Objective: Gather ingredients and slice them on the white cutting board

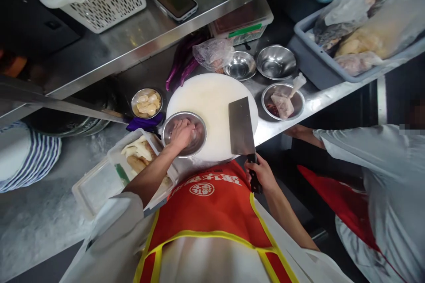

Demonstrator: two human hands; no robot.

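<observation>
My left hand (182, 134) reaches down into a steel bowl (201, 143) at the left edge of a round white cutting board (212, 93). Its fingers touch pinkish meat (197, 134), and whether they grip a piece is hard to make out. A broad cleaver (241, 127) has its black handle in my right hand (262, 171), with the blade over the board's right side. Left of the board, a small bowl (146, 103) holds pale sliced pieces. To the right, another bowl (283, 101) contains wrapped meat.
Two steel bowls (276, 62), eggplants (186, 59) and a lidded box lie behind the board. A shelf (139, 40) runs above. A grey bin (327, 66) stands at right, near a person (381, 159). An open container (139, 154) is at left, beside stacked plates (33, 154).
</observation>
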